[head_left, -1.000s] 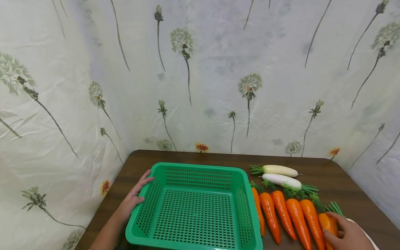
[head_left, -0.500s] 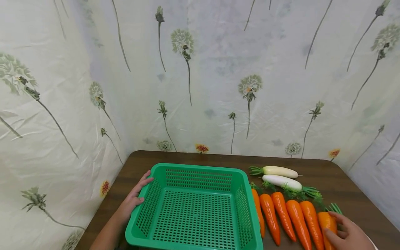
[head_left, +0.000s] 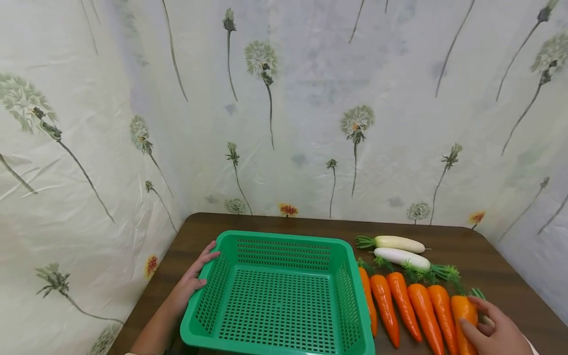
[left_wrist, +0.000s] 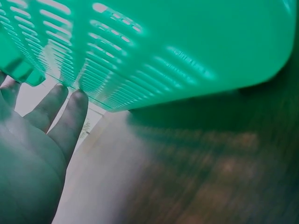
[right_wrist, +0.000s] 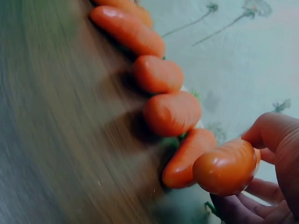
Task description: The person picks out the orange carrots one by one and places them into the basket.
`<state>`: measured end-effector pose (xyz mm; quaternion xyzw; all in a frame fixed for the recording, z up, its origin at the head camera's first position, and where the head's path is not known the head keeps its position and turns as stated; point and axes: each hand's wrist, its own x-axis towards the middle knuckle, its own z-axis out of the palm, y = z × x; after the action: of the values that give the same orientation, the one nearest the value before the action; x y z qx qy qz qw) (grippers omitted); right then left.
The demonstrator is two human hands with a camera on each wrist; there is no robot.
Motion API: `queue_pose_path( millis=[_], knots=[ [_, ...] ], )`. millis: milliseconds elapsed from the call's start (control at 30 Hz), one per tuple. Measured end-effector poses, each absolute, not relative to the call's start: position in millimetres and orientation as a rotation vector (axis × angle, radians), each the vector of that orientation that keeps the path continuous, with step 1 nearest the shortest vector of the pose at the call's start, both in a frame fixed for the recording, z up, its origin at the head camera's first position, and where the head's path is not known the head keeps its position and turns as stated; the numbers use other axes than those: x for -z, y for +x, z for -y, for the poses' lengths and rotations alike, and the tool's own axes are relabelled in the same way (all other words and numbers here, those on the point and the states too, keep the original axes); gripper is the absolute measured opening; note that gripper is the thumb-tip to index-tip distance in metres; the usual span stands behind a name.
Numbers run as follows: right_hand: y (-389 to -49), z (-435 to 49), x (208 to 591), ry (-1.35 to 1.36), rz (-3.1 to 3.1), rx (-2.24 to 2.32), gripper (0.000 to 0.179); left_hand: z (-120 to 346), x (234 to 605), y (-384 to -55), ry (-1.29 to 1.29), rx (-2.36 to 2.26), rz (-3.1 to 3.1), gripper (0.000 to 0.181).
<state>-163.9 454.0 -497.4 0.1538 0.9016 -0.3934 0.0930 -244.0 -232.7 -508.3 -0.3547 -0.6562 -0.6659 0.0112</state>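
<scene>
A green plastic basket (head_left: 275, 305) with slotted walls stands on the dark wooden table. My left hand (head_left: 188, 281) holds its left rim, thumb and fingertips over the edge; in the left wrist view, fingers (left_wrist: 70, 109) lie along the outer wall. At the right end of a row of carrots (head_left: 423, 310), my right hand (head_left: 499, 328) grips an orange carrot (right_wrist: 224, 168) between thumb and fingers. In the right wrist view this carrot's tip points at the camera, beside its neighbour. Green stems (head_left: 477, 294) and something pale show beside and under the right hand, mostly hidden.
Behind the carrots lie two white radishes, a cream one (head_left: 399, 243) and a whiter one (head_left: 401, 258). The basket's right wall stands close to the leftmost carrot (head_left: 369, 301). A flower-printed curtain (head_left: 301, 123) hangs behind the table (head_left: 310, 223).
The right hand has shifted the gripped carrot slightly, its top moving a little left and up, and more of it shows. The left hand and basket stay in place.
</scene>
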Motion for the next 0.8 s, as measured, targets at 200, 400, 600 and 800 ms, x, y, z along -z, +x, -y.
queue_pose_path(
  millis=[200, 400, 600, 800],
  knots=[
    [-162.0, -444.5, 494.5, 0.445, -2.687, 1.252, 0.087, 232.5, 506.0, -241.5, -1.106, 2.084, 2.050, 0.062],
    [-160.0, -435.4, 492.8, 0.383, -2.746, 1.247, 0.083, 231.6, 505.1, -238.8, -1.051, 2.087, 2.103, 0.064],
    [-157.1, -426.1, 488.6, 0.362, -2.719, 1.240, 0.085, 231.5, 507.9, -241.7, -1.066, 2.094, 2.098, 0.064],
    [-153.4, -412.4, 482.4, 0.423, -2.721, 1.228, 0.087, 232.9, 509.5, -242.6, -1.085, 2.100, 2.069, 0.063]
  ],
)
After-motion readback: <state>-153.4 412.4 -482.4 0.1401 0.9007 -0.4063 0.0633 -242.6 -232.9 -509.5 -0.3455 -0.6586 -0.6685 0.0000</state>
